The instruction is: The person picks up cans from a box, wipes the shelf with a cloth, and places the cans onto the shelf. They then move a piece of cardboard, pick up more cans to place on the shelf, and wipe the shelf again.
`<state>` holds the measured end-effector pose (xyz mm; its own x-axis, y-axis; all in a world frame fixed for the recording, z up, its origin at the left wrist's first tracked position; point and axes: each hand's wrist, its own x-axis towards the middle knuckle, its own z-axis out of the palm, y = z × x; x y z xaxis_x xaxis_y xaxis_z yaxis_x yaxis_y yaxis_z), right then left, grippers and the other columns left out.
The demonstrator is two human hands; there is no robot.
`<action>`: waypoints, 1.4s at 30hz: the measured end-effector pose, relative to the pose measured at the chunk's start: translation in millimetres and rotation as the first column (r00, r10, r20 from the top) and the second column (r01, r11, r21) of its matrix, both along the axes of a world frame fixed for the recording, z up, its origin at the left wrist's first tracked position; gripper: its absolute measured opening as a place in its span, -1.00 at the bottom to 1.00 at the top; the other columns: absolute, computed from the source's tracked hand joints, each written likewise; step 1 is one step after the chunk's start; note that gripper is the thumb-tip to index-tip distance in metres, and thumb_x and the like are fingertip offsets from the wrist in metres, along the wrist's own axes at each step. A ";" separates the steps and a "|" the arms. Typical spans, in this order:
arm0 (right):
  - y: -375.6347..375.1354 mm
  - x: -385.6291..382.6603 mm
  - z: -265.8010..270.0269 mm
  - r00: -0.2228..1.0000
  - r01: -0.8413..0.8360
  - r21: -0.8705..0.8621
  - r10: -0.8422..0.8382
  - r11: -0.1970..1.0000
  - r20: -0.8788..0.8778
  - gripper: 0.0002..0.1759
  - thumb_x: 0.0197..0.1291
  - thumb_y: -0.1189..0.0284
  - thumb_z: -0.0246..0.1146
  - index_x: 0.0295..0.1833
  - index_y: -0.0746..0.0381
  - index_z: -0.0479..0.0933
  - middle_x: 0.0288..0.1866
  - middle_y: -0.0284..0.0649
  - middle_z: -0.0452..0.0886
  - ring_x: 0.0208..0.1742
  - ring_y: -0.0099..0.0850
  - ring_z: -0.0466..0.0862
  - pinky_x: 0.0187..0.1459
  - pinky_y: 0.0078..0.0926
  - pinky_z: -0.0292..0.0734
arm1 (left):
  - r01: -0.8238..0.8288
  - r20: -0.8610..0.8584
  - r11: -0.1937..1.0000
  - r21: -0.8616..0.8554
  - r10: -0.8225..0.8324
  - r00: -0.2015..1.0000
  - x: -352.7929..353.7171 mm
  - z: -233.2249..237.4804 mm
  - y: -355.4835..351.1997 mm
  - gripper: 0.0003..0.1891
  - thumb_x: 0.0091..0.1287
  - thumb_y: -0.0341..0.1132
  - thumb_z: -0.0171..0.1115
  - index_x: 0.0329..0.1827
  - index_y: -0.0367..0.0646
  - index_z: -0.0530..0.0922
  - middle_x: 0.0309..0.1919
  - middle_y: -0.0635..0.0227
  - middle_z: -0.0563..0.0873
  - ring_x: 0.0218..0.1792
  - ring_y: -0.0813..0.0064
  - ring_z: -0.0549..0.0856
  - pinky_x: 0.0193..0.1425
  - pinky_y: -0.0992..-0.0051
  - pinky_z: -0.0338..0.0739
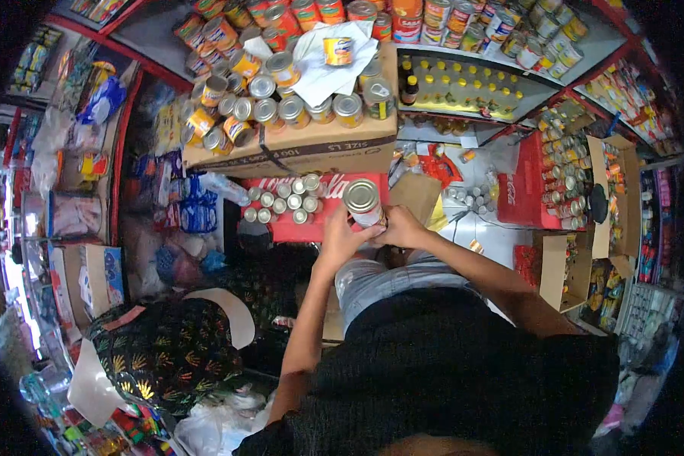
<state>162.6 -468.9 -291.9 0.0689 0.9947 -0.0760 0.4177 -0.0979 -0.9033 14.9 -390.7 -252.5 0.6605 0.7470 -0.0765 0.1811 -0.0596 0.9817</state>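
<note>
Upright before my lap, a tin can (363, 199) with a metal lid and a pale label is held between both hands. My left hand (342, 237) wraps the can's lower left side, thumb across its front. On the lower right side my right hand (401, 226) is closed against the can, its fingertips partly hidden. Just left of the hands, a group of small cans (289, 201) stands on a red Coca-Cola surface (287, 230). Behind them, a cardboard box (334, 156) carries several cans (292, 110) and white paper (311, 83) with one yellow-labelled can (337, 51) on it.
Shelves of cans (463, 23) and yellow-capped bottles (471, 80) stand at the back. On the right are a red crate (520, 182), stacked cans (562, 178) and an open carton (566, 270). A person in a patterned shirt (175, 349) is close on my left.
</note>
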 end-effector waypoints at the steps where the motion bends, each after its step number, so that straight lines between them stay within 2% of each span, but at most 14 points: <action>1: -0.2 -0.7 -17.7 0.998 -0.018 0.021 0.017 1.000 0.068 -0.43 -0.35 0.32 0.48 -0.12 0.32 0.53 -0.25 0.01 0.65 -0.18 -0.13 0.67 -0.15 -0.29 0.55 | 0.005 -0.045 0.987 0.161 0.002 0.999 -0.5 4.3 -0.2 -0.37 -0.15 -0.33 0.51 0.03 -0.33 0.46 -0.10 0.08 0.63 -0.06 0.26 0.64 0.03 0.35 0.50; 2: 0.5 -3.2 -36.5 0.997 -0.035 0.009 0.034 0.999 0.062 -0.43 -0.35 0.32 0.48 -0.12 0.32 0.53 -0.25 0.01 0.65 -0.18 -0.13 0.67 -0.15 -0.29 0.55 | 0.017 -0.091 0.949 0.314 0.013 0.996 -1.1 5.9 -0.9 -0.37 -0.15 -0.32 0.50 0.03 -0.33 0.46 -0.10 0.06 0.63 -0.06 0.25 0.64 0.02 0.35 0.51; 12: 45.1 -23.1 -177.5 0.980 0.194 -0.012 -0.194 0.981 0.053 -0.40 -0.19 0.44 0.38 0.06 0.30 0.41 -0.12 0.08 0.59 -0.07 0.01 0.59 -0.03 -0.21 0.50 | -0.242 -0.082 0.945 0.220 0.265 0.961 -6.6 -165.1 23.0 -0.44 -0.15 -0.32 0.51 -0.06 -0.31 0.49 -0.17 0.09 0.62 -0.12 0.20 0.63 -0.03 0.33 0.50; 18: 76.2 -15.3 -229.6 0.940 0.330 -0.073 -0.320 0.941 0.115 -0.38 -0.20 0.58 0.30 0.12 0.31 0.35 -0.03 0.09 0.52 0.02 0.04 0.54 -0.01 -0.15 0.48 | -0.398 -0.011 0.912 -0.098 0.399 0.917 -5.6 -209.0 42.7 -0.49 -0.15 -0.43 0.48 -0.08 -0.29 0.49 -0.19 0.11 0.61 -0.15 0.23 0.62 0.00 0.36 0.48; 20: 87.6 -11.6 -248.2 0.925 0.359 0.000 -0.356 0.933 0.130 -0.33 -0.24 0.62 0.32 0.14 0.28 0.37 0.07 0.07 0.48 0.06 0.03 0.51 0.03 -0.23 0.48 | -0.423 -0.031 0.904 0.060 0.425 0.905 -11.6 -217.8 52.5 -0.52 -0.12 -0.48 0.45 -0.08 -0.29 0.48 -0.21 0.12 0.60 -0.13 0.24 0.61 0.01 0.34 0.46; 21: 94.0 -10.9 -252.2 0.922 0.368 -0.007 -0.364 0.930 0.128 -0.33 -0.24 0.62 0.32 0.14 0.28 0.37 0.07 0.07 0.48 0.06 0.03 0.51 0.03 -0.23 0.48 | -0.347 -0.135 0.864 0.365 0.418 0.898 -20.1 -259.4 57.6 -0.53 -0.10 -0.43 0.46 -0.10 -0.30 0.47 -0.21 0.29 0.61 -0.16 0.44 0.58 -0.04 0.44 0.47; 24: 114.6 -10.6 -260.5 0.953 0.300 -0.081 -0.294 0.950 0.078 -0.33 -0.19 0.65 0.29 0.17 0.26 0.35 0.08 0.05 0.45 0.12 0.04 0.46 0.10 -0.22 0.43 | -0.376 -0.031 0.885 0.276 0.399 0.917 -23.4 -291.5 61.3 -0.49 -0.09 -0.44 0.44 -0.04 -0.30 0.44 -0.14 0.21 0.57 -0.10 0.33 0.56 0.02 0.38 0.44; 25: 118.8 -14.3 -260.1 0.954 0.257 0.017 -0.257 0.966 0.155 -0.34 -0.19 0.67 0.28 0.16 0.28 0.34 0.11 0.08 0.43 0.15 0.05 0.43 0.12 -0.19 0.43 | -0.324 -0.090 0.856 0.404 0.389 0.917 -19.8 -291.0 63.0 -0.47 -0.03 -0.41 0.40 0.03 -0.30 0.41 -0.09 0.17 0.52 -0.03 0.23 0.51 0.08 0.31 0.38; 27: 130.2 -11.8 -258.5 0.940 0.192 0.120 -0.218 0.974 0.262 -0.35 -0.19 0.70 0.26 0.15 0.31 0.33 0.13 0.11 0.40 0.17 0.07 0.40 0.13 -0.16 0.43 | -0.417 0.009 0.862 0.289 0.433 0.902 -11.5 -303.4 64.5 -0.45 0.02 -0.43 0.37 0.09 -0.35 0.37 -0.06 0.07 0.51 0.00 0.15 0.50 0.12 0.27 0.36; 30: 128.7 -12.8 -253.6 0.978 0.163 -0.021 -0.159 0.986 0.135 -0.32 -0.17 0.67 0.26 0.20 0.30 0.30 0.21 0.11 0.34 0.25 0.06 0.32 0.24 -0.17 0.35 | -0.475 -0.002 0.846 0.242 0.491 0.871 1.3 -316.9 64.4 -0.41 0.00 -0.51 0.36 0.14 -0.39 0.33 -0.03 -0.01 0.50 0.02 0.09 0.51 0.14 0.26 0.37; 36: 90.0 12.6 -240.0 0.939 0.278 -0.001 -0.271 0.961 0.211 -0.51 -0.10 0.64 0.25 0.06 0.30 0.43 0.00 0.01 0.49 0.05 -0.12 0.53 0.01 -0.30 0.49 | -0.466 -0.130 0.794 0.390 0.549 0.826 -3.7 -310.1 64.9 -0.34 -0.08 -0.45 0.43 0.16 -0.32 0.37 0.03 -0.01 0.46 0.14 0.04 0.40 0.22 0.19 0.29; 38: 58.5 53.2 -240.2 0.958 0.268 -0.201 -0.283 0.942 -0.050 -0.68 -0.06 0.61 0.24 -0.09 0.33 0.52 -0.21 -0.10 0.57 -0.16 -0.30 0.62 -0.13 -0.43 0.52 | -0.549 -0.116 0.757 0.354 0.618 0.777 -8.5 -324.8 59.1 -0.26 -0.17 -0.32 0.55 0.16 -0.25 0.42 0.08 -0.02 0.40 0.14 0.01 0.36 0.20 0.12 0.30; 40: 26.3 106.7 -217.3 0.816 0.570 -0.102 -0.576 0.815 -0.039 -0.77 -0.05 0.56 0.27 -0.20 0.35 0.57 -0.36 -0.19 0.61 -0.29 -0.43 0.62 -0.21 -0.51 0.52 | -0.598 -0.140 0.698 0.393 0.688 0.712 -1.9 -284.4 45.5 -0.28 -0.18 -0.28 0.59 0.11 -0.26 0.47 0.04 0.03 0.36 0.08 0.08 0.38 0.12 0.16 0.36; 42: 11.3 181.4 -153.1 0.642 0.741 0.013 -0.714 0.672 0.279 -0.76 -0.06 0.57 0.26 -0.18 0.32 0.59 -0.39 -0.21 0.62 -0.34 -0.41 0.63 -0.25 -0.51 0.53 | -0.679 -0.073 0.727 0.103 0.686 0.724 -11.1 -293.1 29.9 -0.28 -0.20 -0.28 0.59 0.10 -0.26 0.48 0.01 -0.02 0.38 0.00 0.13 0.42 0.07 0.19 0.36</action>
